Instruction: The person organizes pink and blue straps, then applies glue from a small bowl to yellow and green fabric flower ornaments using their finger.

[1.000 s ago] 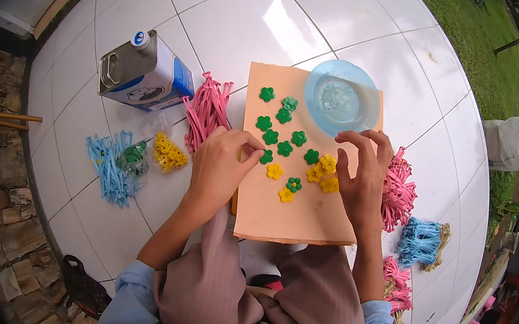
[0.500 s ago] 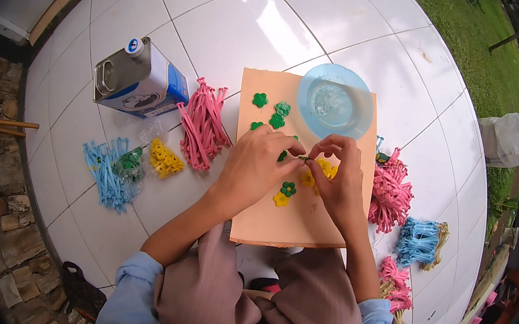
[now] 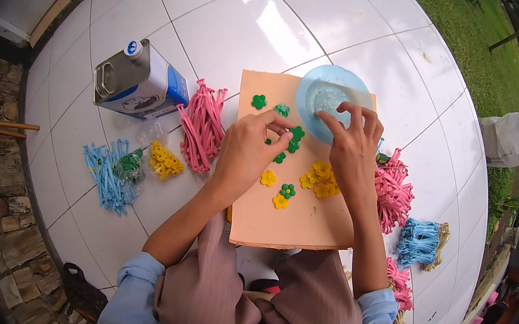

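A green plastic flower [image 3: 297, 132] is pinched between the thumb and forefinger of my left hand [image 3: 248, 144], above the peach-coloured board [image 3: 291, 224]. My right hand [image 3: 355, 148] reaches over a light-blue plastic bowl [image 3: 341, 78], with its fingers apart and the fingertips over the clear, whitish stuff [image 3: 329, 98] inside. Whether they touch it I cannot tell. Several green flowers [image 3: 259, 102] lie on the board, some partly hidden by my left hand. Nearer to me are yellow flowers [image 3: 321, 171] and a green flower with a yellow centre [image 3: 288, 190].
Left of the board stand a blue-and-white metal can [image 3: 139, 82], pink strips [image 3: 202, 126], light-blue strips [image 3: 106, 172] and a bag of yellow pieces [image 3: 165, 161]. Along the right lie pink bundles [image 3: 391, 194] and blue bundles [image 3: 418, 242]. White floor tiles [image 3: 225, 15] surround everything.
My hands have moved apart. The right one went up and right to the bowl, while the left kept the green flower, now facing up. Yellow flowers that were covered now show.
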Motion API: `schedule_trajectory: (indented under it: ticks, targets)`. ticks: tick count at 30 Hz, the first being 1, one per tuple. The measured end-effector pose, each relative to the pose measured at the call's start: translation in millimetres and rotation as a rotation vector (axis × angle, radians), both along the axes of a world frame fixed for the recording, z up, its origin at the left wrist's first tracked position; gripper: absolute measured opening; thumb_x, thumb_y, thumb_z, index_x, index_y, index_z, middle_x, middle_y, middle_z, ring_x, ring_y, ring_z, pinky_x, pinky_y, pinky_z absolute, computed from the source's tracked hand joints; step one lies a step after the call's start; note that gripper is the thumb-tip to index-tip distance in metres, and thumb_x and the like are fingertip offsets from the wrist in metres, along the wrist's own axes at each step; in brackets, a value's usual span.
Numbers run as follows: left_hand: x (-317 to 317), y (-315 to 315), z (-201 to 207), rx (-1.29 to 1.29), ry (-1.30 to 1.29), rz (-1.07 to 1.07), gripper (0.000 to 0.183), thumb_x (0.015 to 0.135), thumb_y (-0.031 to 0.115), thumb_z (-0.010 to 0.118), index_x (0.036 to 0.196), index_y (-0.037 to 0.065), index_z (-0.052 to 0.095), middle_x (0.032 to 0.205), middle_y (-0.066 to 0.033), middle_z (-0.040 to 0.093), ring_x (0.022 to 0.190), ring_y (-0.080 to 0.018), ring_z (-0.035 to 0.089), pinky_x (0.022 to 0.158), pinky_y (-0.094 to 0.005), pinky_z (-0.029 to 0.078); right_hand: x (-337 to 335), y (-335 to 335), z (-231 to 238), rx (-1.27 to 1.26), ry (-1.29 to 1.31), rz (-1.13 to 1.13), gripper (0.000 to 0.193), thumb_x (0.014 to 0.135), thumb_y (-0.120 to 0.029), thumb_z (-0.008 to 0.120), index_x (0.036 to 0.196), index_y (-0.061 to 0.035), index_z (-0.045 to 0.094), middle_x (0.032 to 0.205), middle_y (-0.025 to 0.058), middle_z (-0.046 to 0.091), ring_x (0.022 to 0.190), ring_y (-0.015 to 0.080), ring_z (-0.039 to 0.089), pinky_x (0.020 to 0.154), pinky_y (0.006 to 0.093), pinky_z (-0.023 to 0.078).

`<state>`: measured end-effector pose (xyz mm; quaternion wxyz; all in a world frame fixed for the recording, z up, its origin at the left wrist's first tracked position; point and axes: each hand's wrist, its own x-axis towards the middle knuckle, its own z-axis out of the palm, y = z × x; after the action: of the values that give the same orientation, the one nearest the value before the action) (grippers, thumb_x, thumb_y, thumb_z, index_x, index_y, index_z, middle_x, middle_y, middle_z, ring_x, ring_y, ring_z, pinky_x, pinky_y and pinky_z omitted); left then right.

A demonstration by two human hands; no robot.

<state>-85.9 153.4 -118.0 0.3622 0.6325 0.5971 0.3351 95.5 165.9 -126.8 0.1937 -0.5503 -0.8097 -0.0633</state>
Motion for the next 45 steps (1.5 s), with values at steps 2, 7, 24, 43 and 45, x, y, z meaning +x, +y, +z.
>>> schedule_trajectory:
  ticks: [2,7,24,43,45]
  targets:
    - [1,1,-2,-0.016,-0.053,0.023,0.012,0.078,0.011,0.065,0.087,0.003,0.064,0.075,-0.0082,0.067,0.062,-0.0172,0.061,0.057,-0.0286,0.045,-2,-1,3,0.001,-0.011,0.002,0.033,0.075,0.004,0.055,0.1,-0.015,0.064,0.107,0.0052,0.05,0.105,0.0262,0.043,0.09,0.041,0.034]
    - [-2,6,-7,-0.085,-0.261,0.035,0.015,0.075,0.008,0.07,0.087,0.002,0.065,0.073,0.0023,0.065,0.054,-0.0016,0.035,0.05,-0.0177,0.031,-8,-17,21,0.04,0.079,-0.037,0.033,0.075,0.003,0.057,0.1,-0.0177,0.065,0.106,0.0032,0.049,0.103,0.0251,0.043,0.087,0.0409,0.034]
    - [-3,-3,3,-0.193,-0.185,-0.103,0.011,0.077,0.011,0.069,0.086,0.004,0.068,0.07,-0.0003,0.064,0.056,-0.0041,0.045,0.053,-0.0209,0.039,0,-39,28,0.08,0.235,-0.015,0.044,0.07,0.005,0.058,0.107,-0.0187,0.063,0.104,0.0045,0.048,0.095,0.0245,0.043,0.084,0.0408,0.036]
    - [-2,-38,5,0.28,0.49,-0.509,0.019,0.066,0.018,0.073,0.077,0.01,0.06,0.081,0.0002,0.054,0.084,-0.0179,0.05,0.071,-0.0304,0.046,11,-11,4,-0.028,0.135,-0.018,0.023,0.081,-0.023,0.062,0.104,-0.0186,0.064,0.113,0.0055,0.047,0.109,0.0269,0.038,0.093,0.0431,0.029]
    - [-1,-38,7,0.287,0.498,-0.512,0.02,0.065,0.018,0.073,0.078,0.01,0.06,0.082,0.0002,0.054,0.085,-0.018,0.05,0.07,-0.0305,0.046,11,-8,1,-0.013,0.12,-0.006,0.022,0.081,-0.024,0.062,0.103,-0.0191,0.065,0.113,0.0053,0.047,0.109,0.0263,0.038,0.093,0.043,0.028]
